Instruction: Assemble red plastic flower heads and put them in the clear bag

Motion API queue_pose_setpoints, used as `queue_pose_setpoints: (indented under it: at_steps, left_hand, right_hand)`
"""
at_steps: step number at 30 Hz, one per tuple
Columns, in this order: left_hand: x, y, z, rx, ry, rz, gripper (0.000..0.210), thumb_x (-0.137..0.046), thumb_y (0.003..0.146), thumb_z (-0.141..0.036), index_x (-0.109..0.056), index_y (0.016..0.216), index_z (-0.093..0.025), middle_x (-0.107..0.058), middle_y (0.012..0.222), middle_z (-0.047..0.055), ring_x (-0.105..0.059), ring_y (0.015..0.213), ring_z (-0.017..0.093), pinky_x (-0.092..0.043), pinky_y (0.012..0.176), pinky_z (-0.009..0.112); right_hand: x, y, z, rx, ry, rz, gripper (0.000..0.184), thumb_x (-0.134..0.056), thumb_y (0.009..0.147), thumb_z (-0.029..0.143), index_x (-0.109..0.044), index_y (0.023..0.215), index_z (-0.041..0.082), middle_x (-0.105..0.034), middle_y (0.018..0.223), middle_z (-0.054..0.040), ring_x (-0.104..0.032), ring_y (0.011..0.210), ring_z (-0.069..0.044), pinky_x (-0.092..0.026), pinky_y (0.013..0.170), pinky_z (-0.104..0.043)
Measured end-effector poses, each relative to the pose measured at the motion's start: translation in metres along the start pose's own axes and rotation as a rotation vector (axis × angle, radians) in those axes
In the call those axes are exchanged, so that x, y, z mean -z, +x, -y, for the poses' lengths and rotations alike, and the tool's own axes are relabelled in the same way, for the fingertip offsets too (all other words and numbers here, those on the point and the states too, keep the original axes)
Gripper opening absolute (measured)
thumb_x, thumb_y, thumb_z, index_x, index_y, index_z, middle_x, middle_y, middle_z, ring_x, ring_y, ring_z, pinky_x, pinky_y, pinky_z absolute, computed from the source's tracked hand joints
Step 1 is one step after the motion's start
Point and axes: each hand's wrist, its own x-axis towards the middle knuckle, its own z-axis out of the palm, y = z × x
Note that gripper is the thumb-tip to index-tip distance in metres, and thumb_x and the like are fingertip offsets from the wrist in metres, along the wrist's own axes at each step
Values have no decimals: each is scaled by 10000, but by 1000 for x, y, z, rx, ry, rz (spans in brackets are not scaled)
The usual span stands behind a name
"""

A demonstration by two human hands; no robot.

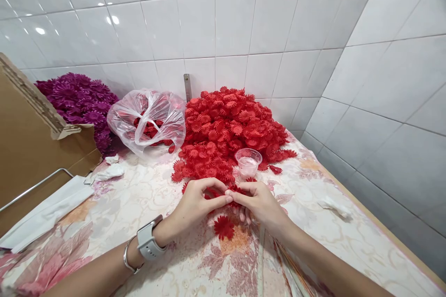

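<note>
My left hand (198, 199), with a watch (150, 240) and a bangle on its wrist, is closed in a pinch. Its thumb and index tips meet those of my right hand (258, 202). Between the two hands is a red fabric flower (236, 189), gripped by the fingertips and mostly hidden behind them. My right hand's fingers curl beneath it. On the cloth just below the hands lies a single red flower cutout (224, 227). Right behind them rises a large pile of red flower cutouts (230, 125), and a small clear plastic cup (248, 161) stands at its front.
A tied clear plastic bag (148, 123) with red pieces sits left of the pile. Farther left are purple flowers (78, 102) and a cardboard box (38, 158). Thin stems (291, 267) lie beneath my right forearm. Crumpled white scraps (334, 207) lie rightward. Tiled walls bound the table.
</note>
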Motion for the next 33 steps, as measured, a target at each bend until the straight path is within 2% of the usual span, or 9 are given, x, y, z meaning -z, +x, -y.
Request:
queue_pose_setpoints:
  at_steps: [7, 10, 12, 15, 19, 21, 23, 28, 33]
  left_hand:
    - [4, 9, 14, 97, -304, 12, 94, -642, 673, -223, -589, 663, -147, -594, 660, -12, -539, 644, 109, -407, 635, 218]
    - [5, 12, 22, 204, -551, 22, 189, -676, 628, -253, -520, 674, -156, -585, 662, -8, -561, 642, 113, -439, 655, 240]
    - [9, 13, 25, 276, -650, -28, 228, -674, 627, -262, -478, 698, -170, -593, 697, 3, -590, 674, 128, -462, 695, 271]
    - [16, 16, 26, 245, -481, -152, 180, -607, 685, -268, -451, 712, -185, -573, 708, 0, -597, 685, 145, -473, 687, 299]
    - [22, 14, 18, -68, 160, -309, 116, -570, 696, -170, -548, 808, -192, -596, 921, 40, -554, 894, 197, -430, 814, 364]
    - [20, 12, 12, -192, 314, -320, 125, -552, 721, -155, -582, 836, -194, -596, 998, 50, -521, 980, 204, -388, 883, 375]
    - [16, 8, 6, -204, 290, -259, 90, -542, 756, -192, -596, 828, -187, -621, 937, 44, -553, 915, 181, -420, 837, 333]
    - [4, 2, 2, -92, 97, -69, 137, -591, 748, -275, -618, 841, -178, -659, 843, 19, -608, 768, 143, -468, 676, 234]
    - [1, -2, -1, -68, 28, -102, 162, -582, 755, -298, -630, 849, -175, -667, 851, 27, -620, 759, 145, -479, 684, 233]
  right_hand:
    - [1, 2, 4, 17, 59, 186, 371, -598, 683, 508, -567, 696, 139, -595, 499, 6, -514, 374, -82, -395, 376, -192]
    - [5, 4, 4, 39, 102, 164, 366, -618, 664, 500, -579, 693, 137, -611, 527, -11, -567, 444, -116, -439, 435, -224]
    - [8, 6, 3, 46, 141, 97, 355, -637, 651, 489, -591, 718, 143, -619, 545, -10, -589, 480, -133, -459, 473, -245]
    - [10, 7, 3, 47, 174, 14, 342, -640, 660, 480, -580, 720, 148, -611, 556, -3, -593, 503, -129, -474, 514, -256]
    - [6, 5, 5, 6, 200, 77, 305, -621, 689, 447, -553, 745, 155, -615, 599, -6, -590, 505, -120, -475, 500, -250]
    - [3, 4, 6, 15, 206, 78, 279, -617, 690, 422, -547, 719, 153, -612, 601, -3, -583, 484, -109, -471, 477, -235]
    - [2, 3, 7, 26, 191, 65, 252, -606, 688, 392, -546, 705, 148, -595, 562, 10, -566, 446, -97, -459, 446, -218]
    - [1, 2, 5, 34, 128, 76, 211, -566, 696, 357, -548, 709, 147, -557, 484, 35, -540, 398, -91, -434, 393, -199]
    - [-1, 0, 6, 28, 117, 56, 305, -588, 683, 438, -531, 631, 143, -571, 494, 20, -526, 365, -84, -428, 369, -201]
